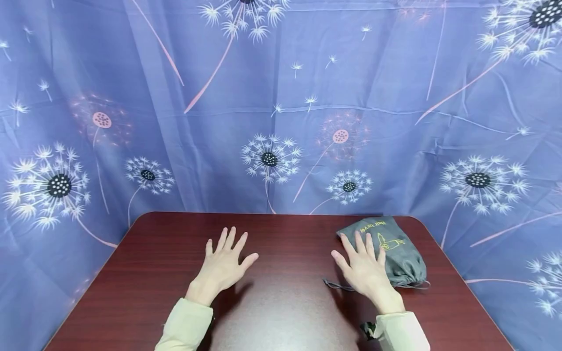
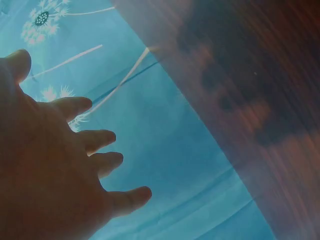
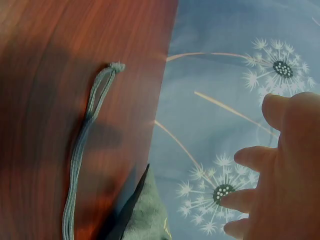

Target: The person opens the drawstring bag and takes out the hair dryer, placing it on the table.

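Observation:
A grey drawstring pouch (image 1: 401, 261) with yellow "Hair Dryer" lettering and a yellow dryer drawing lies at the table's right side. My right hand (image 1: 368, 273), fingers spread, hovers at its left and overlaps it in the head view. The pouch's knotted cord (image 3: 82, 145) trails over the wood in the right wrist view, where a corner of the pouch (image 3: 147, 212) also shows. On the left, my left hand (image 1: 221, 265) is held over the table with fingers spread and nothing in it. Its shadow falls on the wood in the left wrist view.
The dark reddish-brown table (image 1: 281, 248) has rounded far corners and a glare spot near its front. Behind it and along both sides hangs a blue curtain (image 1: 219, 146) printed with dandelions.

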The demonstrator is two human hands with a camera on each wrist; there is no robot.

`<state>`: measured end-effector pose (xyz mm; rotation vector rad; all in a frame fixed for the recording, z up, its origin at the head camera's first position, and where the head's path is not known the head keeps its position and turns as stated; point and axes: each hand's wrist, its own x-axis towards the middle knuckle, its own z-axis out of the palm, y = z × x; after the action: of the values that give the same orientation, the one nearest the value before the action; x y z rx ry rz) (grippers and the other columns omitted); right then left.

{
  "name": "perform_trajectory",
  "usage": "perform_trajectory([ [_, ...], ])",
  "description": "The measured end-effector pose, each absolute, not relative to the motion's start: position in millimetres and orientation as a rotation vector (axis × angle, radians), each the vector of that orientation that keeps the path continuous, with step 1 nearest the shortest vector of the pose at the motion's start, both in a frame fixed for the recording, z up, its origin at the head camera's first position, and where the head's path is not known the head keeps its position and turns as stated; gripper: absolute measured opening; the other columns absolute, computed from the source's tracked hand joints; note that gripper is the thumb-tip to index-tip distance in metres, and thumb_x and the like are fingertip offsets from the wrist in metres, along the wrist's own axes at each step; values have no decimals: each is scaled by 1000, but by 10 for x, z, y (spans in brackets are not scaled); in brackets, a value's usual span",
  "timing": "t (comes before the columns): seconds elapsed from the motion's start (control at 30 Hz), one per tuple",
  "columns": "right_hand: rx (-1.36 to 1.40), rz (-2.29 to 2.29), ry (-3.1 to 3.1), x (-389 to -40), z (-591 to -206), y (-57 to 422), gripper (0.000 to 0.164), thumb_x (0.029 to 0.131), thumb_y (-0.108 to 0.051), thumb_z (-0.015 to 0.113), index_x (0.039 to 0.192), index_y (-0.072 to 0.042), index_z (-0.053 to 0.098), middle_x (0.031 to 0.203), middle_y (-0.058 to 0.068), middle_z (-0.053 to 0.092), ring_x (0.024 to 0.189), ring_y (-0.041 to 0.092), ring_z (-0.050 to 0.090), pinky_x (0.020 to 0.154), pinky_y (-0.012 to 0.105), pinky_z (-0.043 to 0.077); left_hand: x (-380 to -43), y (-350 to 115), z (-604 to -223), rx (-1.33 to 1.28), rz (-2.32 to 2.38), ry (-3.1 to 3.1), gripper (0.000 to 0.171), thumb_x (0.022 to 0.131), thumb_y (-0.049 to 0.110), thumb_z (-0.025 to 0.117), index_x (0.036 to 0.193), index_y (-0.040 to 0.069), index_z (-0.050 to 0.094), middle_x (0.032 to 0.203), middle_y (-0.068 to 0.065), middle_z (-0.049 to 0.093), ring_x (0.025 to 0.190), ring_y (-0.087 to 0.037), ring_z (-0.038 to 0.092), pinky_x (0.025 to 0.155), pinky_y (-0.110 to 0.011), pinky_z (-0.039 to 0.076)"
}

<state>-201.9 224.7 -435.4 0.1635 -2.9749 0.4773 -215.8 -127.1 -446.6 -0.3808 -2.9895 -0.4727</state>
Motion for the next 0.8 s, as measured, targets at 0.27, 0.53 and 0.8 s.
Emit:
perform_trajectory([
  [0.27, 143, 477, -2956, -1971, -4332, 2359, 69, 101, -59, 33, 151, -12, 35, 155, 28, 20, 143, 48, 2, 103, 72, 1, -2157, -1176, -4518, -407, -469, -3005, 73, 96, 64, 39, 152, 17, 35, 159, -18, 20, 148, -34, 7, 109, -65, 7],
  [0.53, 113, 532, -2967, -1954, -4284, 2500, 71, 102, -58, 30, 153, -10, 31, 156, 30, 16, 143, 50, 1, 102, 73, 0, -2189, -1039, -4544, -461, -499, -2999, 72, 97, 64, 37, 151, 16, 38, 158, -18, 24, 148, -32, 8, 110, -64, 11],
  [0.8, 65, 571, -2993, -1999, -4200, 2758, 70, 102, -56, 31, 153, -8, 28, 154, 32, 17, 141, 54, 0, 99, 75, 3, -2229, -729, -4561, -559, -533, -2994, 69, 99, 62, 34, 149, 16, 41, 157, -17, 26, 147, -33, 10, 110, -62, 16],
])
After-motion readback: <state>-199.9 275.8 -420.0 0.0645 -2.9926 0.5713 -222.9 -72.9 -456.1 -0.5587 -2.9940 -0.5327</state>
